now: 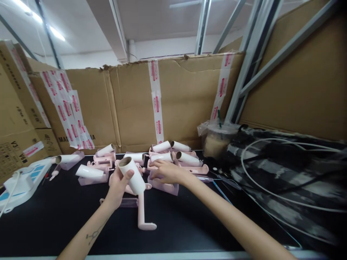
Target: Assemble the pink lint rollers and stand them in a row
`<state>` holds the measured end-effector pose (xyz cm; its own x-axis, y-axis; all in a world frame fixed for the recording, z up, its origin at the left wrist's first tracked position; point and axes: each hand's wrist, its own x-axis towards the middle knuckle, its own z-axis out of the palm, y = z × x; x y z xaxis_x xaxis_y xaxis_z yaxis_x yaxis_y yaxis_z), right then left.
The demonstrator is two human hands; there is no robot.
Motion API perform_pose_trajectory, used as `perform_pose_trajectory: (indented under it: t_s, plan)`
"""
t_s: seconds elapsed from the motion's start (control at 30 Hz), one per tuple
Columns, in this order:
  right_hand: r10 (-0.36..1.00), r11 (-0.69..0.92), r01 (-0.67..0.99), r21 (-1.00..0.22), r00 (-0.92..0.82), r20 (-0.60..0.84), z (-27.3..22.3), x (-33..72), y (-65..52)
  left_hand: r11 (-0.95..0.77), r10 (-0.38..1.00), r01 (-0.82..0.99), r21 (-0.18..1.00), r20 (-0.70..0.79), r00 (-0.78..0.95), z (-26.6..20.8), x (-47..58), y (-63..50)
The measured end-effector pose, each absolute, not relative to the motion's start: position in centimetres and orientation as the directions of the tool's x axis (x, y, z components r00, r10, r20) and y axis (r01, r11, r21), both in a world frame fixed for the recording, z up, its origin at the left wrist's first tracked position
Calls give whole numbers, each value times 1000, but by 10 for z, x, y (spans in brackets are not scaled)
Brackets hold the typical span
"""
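Observation:
My left hand (pixel 119 186) is wrapped round a white tube (pixel 135 180), thumb on its side and brown open end tilted up. A pale pink L-shaped plastic piece (pixel 142 213) extends from the tube's lower end; I cannot tell how they join. Stretched over the heap at the centre, my right hand (pixel 166 172) has its fingers apart and bent down at a translucent purple tray (pixel 165 187). Its thumb is hidden, and contact with the tray is unclear. Beside my left wrist lies another clear purplish piece (pixel 128 203).
Several pink holders with white tubes (pixel 89 171) lie along the back of the black tabletop (pixel 189 224). A power strip (pixel 29 184) is at left. A drink cup (pixel 217 142), white cable (pixel 244 155) and dark bundle (pixel 284 180) are at right. Cardboard (pixel 184 104) walls the back.

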<state>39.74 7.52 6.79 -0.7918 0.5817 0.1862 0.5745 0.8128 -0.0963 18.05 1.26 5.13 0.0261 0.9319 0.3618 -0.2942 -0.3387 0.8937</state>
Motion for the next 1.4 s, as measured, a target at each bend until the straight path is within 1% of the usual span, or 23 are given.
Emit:
perform_pose_trajectory:
  t_s: [0.1,0.17,0.2,0.23,0.27,0.3,0.33,0.37,0.4,0.47,0.57,0.67,0.77,0.83,0.93,1.07,1.17,1.27,1.4]
  plan:
    - [568,822,562,-90,-797,205,64,391,78,-364,902,-171,915,392,178,50,184,9]
    - [561,826,551,-116,-785,263,70,393,74,-427,877,-12,904,417,238,51,187,6]
    - [571,820,545,-177,-753,327,74,395,71,-461,867,84,884,428,255,52,187,5]
    - [597,802,526,-283,-693,403,78,397,66,-488,859,180,854,435,269,53,187,3]
    - [641,767,477,-430,-610,466,82,397,62,-507,854,268,819,436,283,54,187,1]
    - [695,710,387,-588,-521,496,85,396,57,-518,852,342,784,436,290,55,187,0]
    - [749,632,275,-724,-454,482,86,393,52,-525,850,399,752,437,294,56,187,-1]
    - [793,546,173,-820,-423,439,86,389,47,-529,848,438,727,438,298,57,187,-2]
    - [821,464,93,-881,-419,388,85,385,43,-534,846,464,707,441,300,57,187,-3]
    - [848,337,8,-941,-438,300,82,375,37,-542,840,487,685,447,307,57,187,-4]
    - [848,168,-82,-982,-496,186,79,369,32,-547,837,502,670,440,325,55,187,-3]
    - [784,-33,-162,-986,-616,75,78,372,32,-571,821,532,626,447,354,51,186,-3]
    - [727,-170,-166,-971,-687,-10,78,376,32,-614,787,555,561,486,380,49,185,-2]
    - [698,-212,-149,-966,-715,-42,77,376,31,-664,746,533,525,515,422,50,184,-3]
    - [688,-174,-132,-976,-725,-25,77,374,28,-720,693,496,485,540,478,53,184,-3]
    - [739,-34,-98,-995,-673,41,79,372,25,-700,710,522,488,551,437,52,183,-3]
    - [760,45,-87,-995,-644,91,79,371,24,-686,726,492,536,552,410,50,182,-2]
    - [789,99,-85,-991,-601,131,76,366,21,-650,760,449,613,518,393,49,181,-1]
    - [795,45,-113,-993,-598,104,73,357,17,-635,770,379,673,510,385,49,180,0]
